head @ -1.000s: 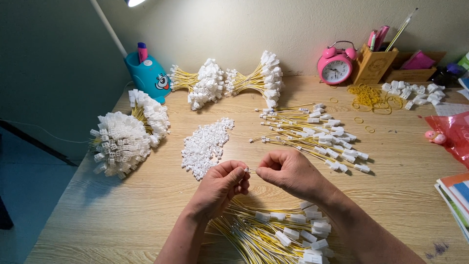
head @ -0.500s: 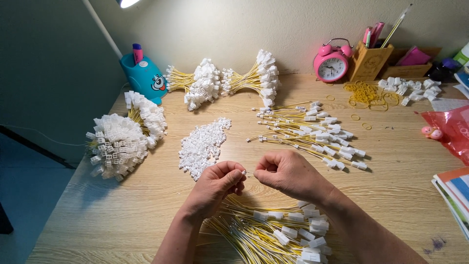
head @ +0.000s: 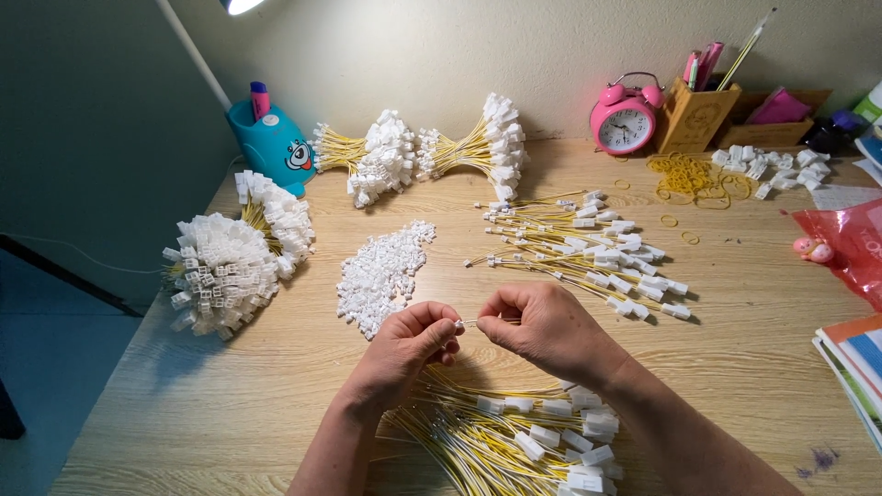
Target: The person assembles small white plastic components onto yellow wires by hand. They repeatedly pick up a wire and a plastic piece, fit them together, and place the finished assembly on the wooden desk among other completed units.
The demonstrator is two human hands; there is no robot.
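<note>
Connector (head: 457, 323), tiny and white, sits pinched in your left hand (head: 404, 354) fingertips at table center, while your right hand (head: 542, 326) at 3 o'clock clamps a thin wire (head: 470, 321) touching it. Loose connector pile (head: 381, 274) at 11, yellow wire heap (head: 514, 441) at 6.

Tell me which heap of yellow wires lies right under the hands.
The loose heap of yellow wires at the near table edge, beneath both wrists; the others lie farther back.
</note>
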